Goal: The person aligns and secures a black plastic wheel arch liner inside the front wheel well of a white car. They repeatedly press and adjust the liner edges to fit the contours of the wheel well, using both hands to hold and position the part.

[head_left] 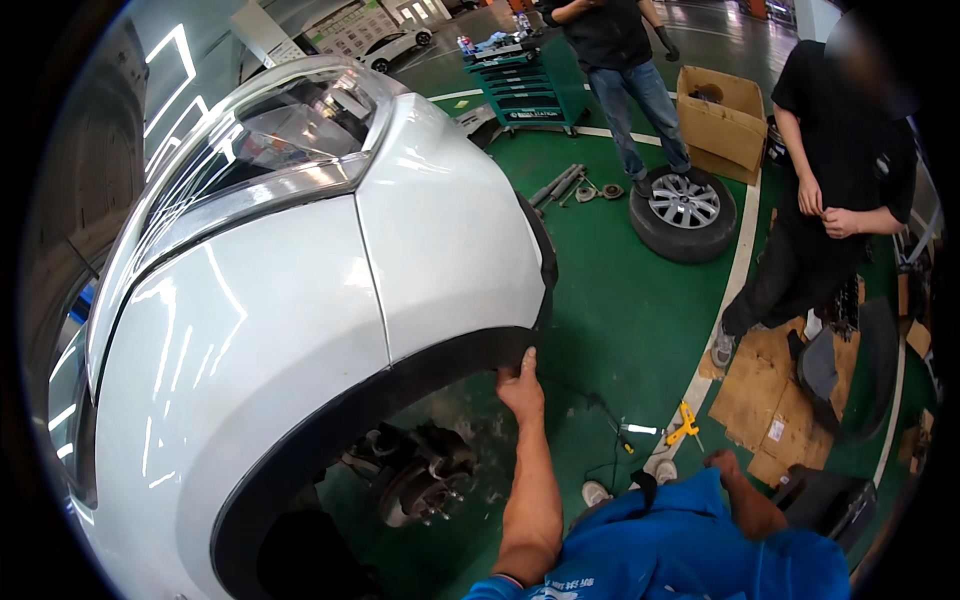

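Left hand grips black arch trim curving toward eight o'clock. Right hand: can't tell. Blue shirt bears white lettering.

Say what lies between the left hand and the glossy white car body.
The head view shows curved black wheel-arch trim between left hand and body.

1. Two bare hands on my feed: left hand mid-frame, right hand lower right.
2. Two other folks: one person top centre, another person upper right.
3. At least two white cars: big car hogging the left, tiny car up top.
4. One black arch trim I can see, centre-left.
5. One loose wheel, upper right.
6. One green tool cart, top centre.
7. One open box, upper right.
8. One chunky yellow tool, right of centre.
9. Cardboard sheets, lower right: can't get a clean count, sorry.
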### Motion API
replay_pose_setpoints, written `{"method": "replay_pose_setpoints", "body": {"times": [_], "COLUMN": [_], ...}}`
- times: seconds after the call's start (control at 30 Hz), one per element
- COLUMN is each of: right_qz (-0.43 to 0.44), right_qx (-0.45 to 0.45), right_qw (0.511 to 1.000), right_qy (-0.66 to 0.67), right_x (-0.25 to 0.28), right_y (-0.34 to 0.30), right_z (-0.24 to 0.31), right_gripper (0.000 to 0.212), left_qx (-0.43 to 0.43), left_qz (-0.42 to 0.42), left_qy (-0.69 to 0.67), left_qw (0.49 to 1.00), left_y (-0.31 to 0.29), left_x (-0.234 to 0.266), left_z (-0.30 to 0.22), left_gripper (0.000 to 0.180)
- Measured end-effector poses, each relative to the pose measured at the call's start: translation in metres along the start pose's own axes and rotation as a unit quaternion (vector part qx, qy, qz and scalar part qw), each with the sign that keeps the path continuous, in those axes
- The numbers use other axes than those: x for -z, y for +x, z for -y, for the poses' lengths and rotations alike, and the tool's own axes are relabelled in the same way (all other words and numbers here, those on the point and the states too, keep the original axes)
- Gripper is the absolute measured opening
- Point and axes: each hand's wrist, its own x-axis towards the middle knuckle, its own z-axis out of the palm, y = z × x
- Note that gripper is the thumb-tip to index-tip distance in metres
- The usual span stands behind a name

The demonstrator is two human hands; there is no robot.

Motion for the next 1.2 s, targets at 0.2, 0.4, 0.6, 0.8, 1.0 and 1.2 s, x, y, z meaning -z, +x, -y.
{"method": "replay_pose_setpoints", "body": {"times": [0.2,0.4,0.6,0.8,1.0,1.2], "right_qz": [0.04,0.054,0.013,0.02,0.016,0.027], "right_qx": [0.036,0.025,-0.036,-0.07,-0.098,-0.078], "right_qw": [0.998,0.997,0.999,0.997,0.993,0.996], "right_qy": [0.021,0.048,0.008,0.04,0.061,0.027], "right_x": [-0.005,-0.011,-0.009,-0.004,-0.004,-0.005], "right_y": [0.021,0.014,0.012,0.003,0.001,0.006], "right_z": [-0.044,-0.036,-0.013,0.018,0.02,0.009], "right_gripper": [0.016,0.018,0.018,0.016,0.017,0.025], "left_qx": [-0.005,0.008,0.002,-0.001,0.004,0.008], "left_qz": [0.013,0.003,0.003,0.002,0.004,-0.024], "left_qy": [-0.015,-0.015,-0.007,0.003,-0.011,-0.032], "left_qw": [1.0,1.0,1.0,1.0,1.0,0.999], "left_y": [0.004,0.001,0.002,0.003,0.002,0.001], "left_x": [0.0,0.005,0.002,0.005,0.006,-0.001], "left_z": [0.004,0.002,0.005,0.007,0.01,-0.001], "left_gripper": [0.03,0.029,0.027,0.028,0.03,0.027]}}
